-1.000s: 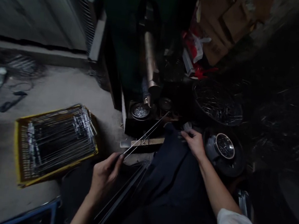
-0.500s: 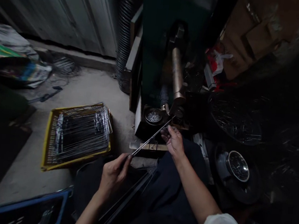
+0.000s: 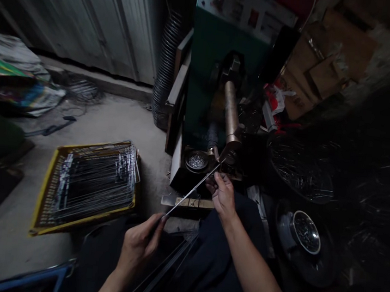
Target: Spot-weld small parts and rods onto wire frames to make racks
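Observation:
A thin metal rod (image 3: 192, 191) slants up and to the right from my left hand to the tip of a machine. My left hand (image 3: 141, 242) is closed around its lower end. Close to the upper end, the fingers of my right hand (image 3: 222, 193) are pinched together at the rod; whether they also hold a small part is hidden. The rod's far end meets the jaws below the machine's brass-coloured arm (image 3: 231, 112). Left of the jaws sits a round dish (image 3: 196, 161) of small metal pieces. More thin rods (image 3: 168, 266) lie across my lap.
A yellow crate (image 3: 45, 195) full of thin metal rods stands on the floor at left, a blue crate (image 3: 58, 280) below it. On the right are a shiny bowl (image 3: 307, 232) of small parts and a dark basin (image 3: 315, 191) with rods. The green machine body (image 3: 206, 73) rises ahead.
The view has tilted up, showing the machine's control panel with a red light. The rod's far end has shifted to the jaws; both hands keep their hold.

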`<state>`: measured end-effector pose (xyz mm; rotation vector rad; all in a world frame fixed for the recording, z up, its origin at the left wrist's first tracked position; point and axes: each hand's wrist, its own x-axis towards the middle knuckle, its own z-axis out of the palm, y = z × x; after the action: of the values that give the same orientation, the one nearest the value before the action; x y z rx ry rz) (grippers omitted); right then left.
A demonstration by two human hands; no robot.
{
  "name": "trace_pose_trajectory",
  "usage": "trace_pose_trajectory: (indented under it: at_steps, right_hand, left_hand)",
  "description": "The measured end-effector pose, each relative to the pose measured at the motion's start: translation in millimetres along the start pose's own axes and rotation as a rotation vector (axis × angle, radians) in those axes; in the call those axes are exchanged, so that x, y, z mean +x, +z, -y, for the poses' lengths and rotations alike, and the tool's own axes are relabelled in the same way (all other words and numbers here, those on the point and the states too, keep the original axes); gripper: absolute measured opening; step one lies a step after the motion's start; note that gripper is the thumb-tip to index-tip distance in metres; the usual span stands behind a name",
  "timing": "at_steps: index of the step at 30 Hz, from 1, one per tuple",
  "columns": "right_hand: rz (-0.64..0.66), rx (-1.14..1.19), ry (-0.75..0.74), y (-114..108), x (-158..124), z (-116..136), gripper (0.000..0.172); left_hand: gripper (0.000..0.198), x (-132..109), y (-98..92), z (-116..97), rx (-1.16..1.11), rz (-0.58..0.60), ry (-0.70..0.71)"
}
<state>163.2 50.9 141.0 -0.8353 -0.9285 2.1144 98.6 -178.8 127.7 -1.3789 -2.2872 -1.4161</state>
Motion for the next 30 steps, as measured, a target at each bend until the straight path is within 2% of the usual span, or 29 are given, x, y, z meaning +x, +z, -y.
trace_pose_trajectory:
  at_steps: [11,19,24,28,30]
  right_hand:
    - [-0.016,-0.009,-0.020,2,11,4,0.026]
    - [-0.024,0.001,-0.028,7,19,10,0.027]
    - [-0.040,0.007,-0.013,8,19,9,0.023]
    - [0.029,-0.161,-0.015,-6,23,16,0.026]
    - [0.007,-0.332,-0.139,-18,34,28,0.028]
  left_hand:
    - [0.014,18,2.3,-2,-0.060,-0.011,0.003]
    - [0.017,27,2.0,2,-0.056,0.027,-0.037]
    - [0.016,34,-2.5,3,-0.032,0.015,-0.014]
    - [0.019,40,-8.8,3,-0.059,0.058,-0.038]
    - [0.021,43,-10.7,5,-0.071,0.060,-0.057]
